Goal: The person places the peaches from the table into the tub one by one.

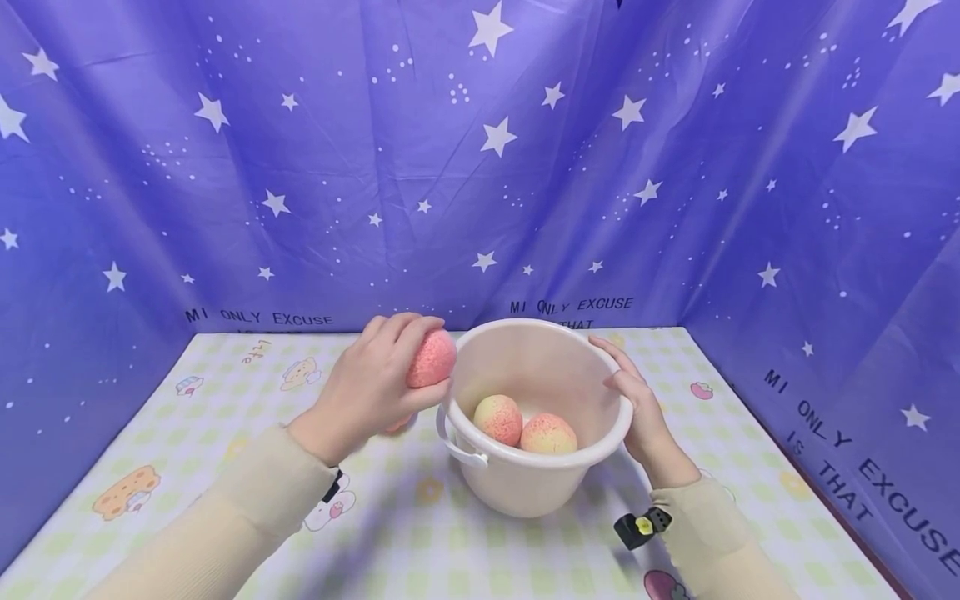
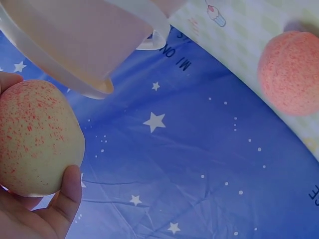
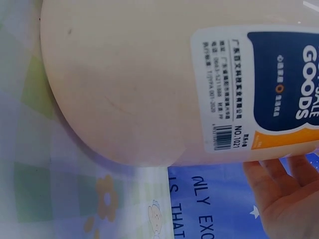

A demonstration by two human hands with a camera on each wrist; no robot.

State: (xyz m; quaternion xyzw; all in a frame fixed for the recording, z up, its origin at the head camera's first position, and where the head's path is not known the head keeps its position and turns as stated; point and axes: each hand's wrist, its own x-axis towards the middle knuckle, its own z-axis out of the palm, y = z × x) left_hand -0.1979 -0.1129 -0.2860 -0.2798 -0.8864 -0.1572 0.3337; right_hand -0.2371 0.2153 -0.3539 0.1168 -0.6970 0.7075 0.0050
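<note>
My left hand (image 1: 372, 379) grips a pink peach (image 1: 432, 358) just outside the left rim of a white bucket (image 1: 517, 492). In the left wrist view this peach (image 2: 40, 134) shows a pale side speckled with red, pinched between thumb and fingers. Inside the bucket lie two yellow-and-pink peaches, one on the left (image 1: 498, 419) and one on the right (image 1: 549, 434). My right hand (image 1: 643, 417) holds the bucket's right rim, thumb over the edge and fingers along the outer wall. Another peach (image 2: 291, 72) sits on the table, mostly hidden behind my left hand in the head view.
A checked tablecloth with cartoon prints (image 1: 247, 400) covers the table. The bucket's handle (image 1: 461, 450) hangs down on its left side, and a label (image 3: 224, 89) is stuck to its outer wall. Purple star-printed curtains (image 1: 420, 150) enclose the back and sides.
</note>
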